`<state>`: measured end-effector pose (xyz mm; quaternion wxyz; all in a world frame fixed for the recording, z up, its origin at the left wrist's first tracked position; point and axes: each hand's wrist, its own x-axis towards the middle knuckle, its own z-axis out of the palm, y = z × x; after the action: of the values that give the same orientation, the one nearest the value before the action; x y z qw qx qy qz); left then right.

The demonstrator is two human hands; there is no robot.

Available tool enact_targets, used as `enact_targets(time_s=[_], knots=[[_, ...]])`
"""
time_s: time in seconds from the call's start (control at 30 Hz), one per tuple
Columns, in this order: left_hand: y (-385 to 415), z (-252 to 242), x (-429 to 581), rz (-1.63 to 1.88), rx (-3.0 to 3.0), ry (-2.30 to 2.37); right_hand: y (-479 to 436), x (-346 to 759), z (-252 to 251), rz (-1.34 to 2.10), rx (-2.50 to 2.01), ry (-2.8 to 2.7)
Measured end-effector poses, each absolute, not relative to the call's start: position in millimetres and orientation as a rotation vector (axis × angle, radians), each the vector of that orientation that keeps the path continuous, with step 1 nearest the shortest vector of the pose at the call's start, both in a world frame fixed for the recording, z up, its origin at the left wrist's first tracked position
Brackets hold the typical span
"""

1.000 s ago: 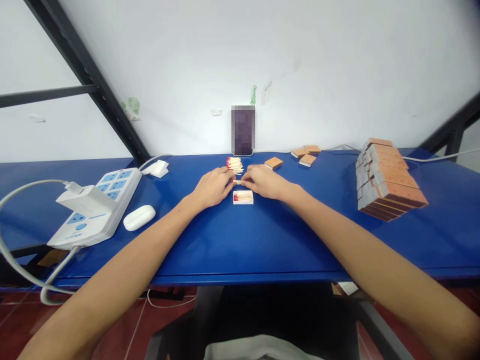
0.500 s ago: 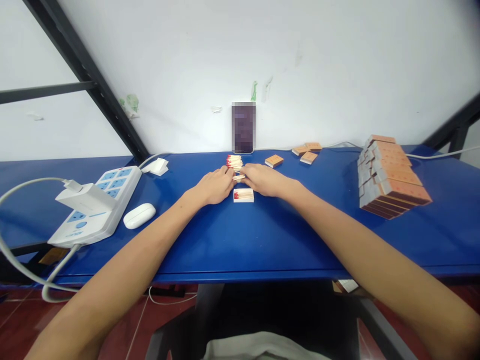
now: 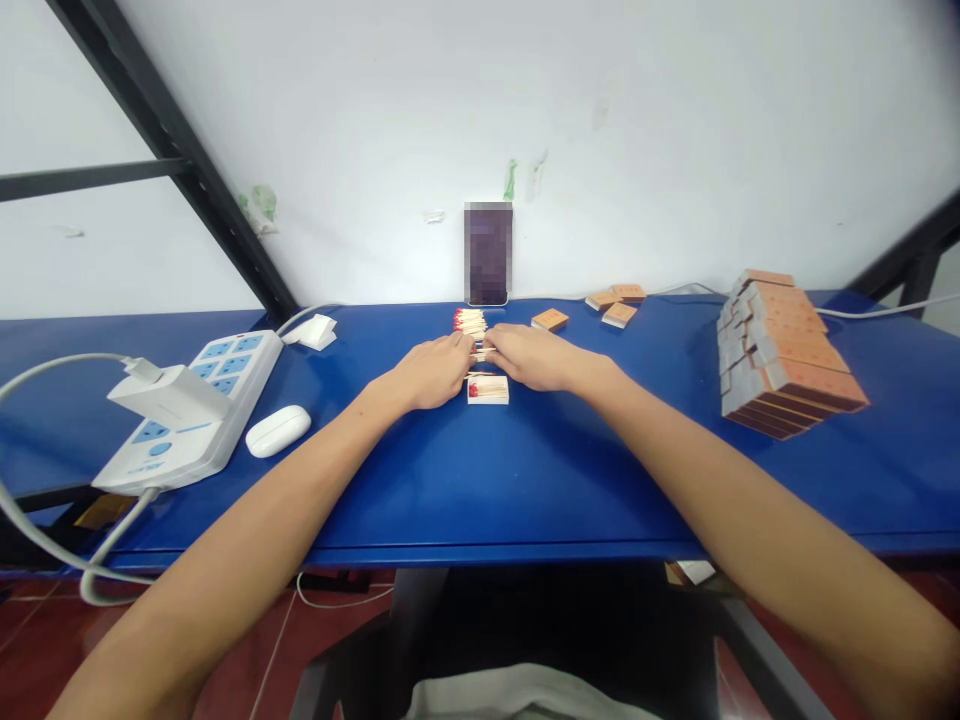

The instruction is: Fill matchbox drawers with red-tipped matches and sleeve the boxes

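My left hand (image 3: 437, 369) and my right hand (image 3: 530, 356) meet over the middle of the blue table, fingers closed on the two ends of a few matchsticks (image 3: 484, 354). The match heads at that end are hidden by my left fingers. Just nearer to me lies a white matchbox tray (image 3: 489, 401) with red-tipped matches inside. A loose match shows at the tray's far edge, by my left fingers. Beyond my hands sits a pile of red-headed matches (image 3: 471, 321), heads to the left.
Loose matchboxes (image 3: 550, 320) lie behind my right hand, and a tall stack of matchboxes (image 3: 795, 345) stands at the right. A power strip (image 3: 240, 375), a charger and a white case (image 3: 278, 431) are at the left. A phone (image 3: 488, 253) leans on the wall.
A match now shows at the tray's far edge, below the ones between my fingers. Both hands stay almost in the same place.
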<state>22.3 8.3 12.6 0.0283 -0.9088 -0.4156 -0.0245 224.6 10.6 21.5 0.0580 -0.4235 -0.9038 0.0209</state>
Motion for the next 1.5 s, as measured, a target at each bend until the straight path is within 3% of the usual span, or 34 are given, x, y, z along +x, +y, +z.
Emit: enact_targets(time_s=[0.3,0.53,0.83,1.03,1.27,1.5], knots=[[-7.6,20.0,12.1,-0.161,-2.996,-1.155,-18.5,232.1,51.1,0.372,-1.270,-2.768],[-14.6,20.3,10.8,-0.217,-3.105,-1.125,-20.2,231.7,52.3,0.384,-1.280,-2.761],[-0.1,23.2,-2.4,-0.595,-3.098,-1.196,-21.9,229.8,49.8,0.428,-1.270,-2.736],[4.3,22.4,-8.0,-0.534,-3.028,-1.333,-24.3,228.6,51.9,0.442,-1.259,-2.730],[5.7,16.1,-7.7,-0.422,-2.984,-1.023,-24.8,227.4,50.6,0.483,-1.235,-2.680],[10.3,16.2,-12.0,-0.350,-3.022,-0.978,-20.7,229.5,46.8,0.314,-1.042,-2.670]])
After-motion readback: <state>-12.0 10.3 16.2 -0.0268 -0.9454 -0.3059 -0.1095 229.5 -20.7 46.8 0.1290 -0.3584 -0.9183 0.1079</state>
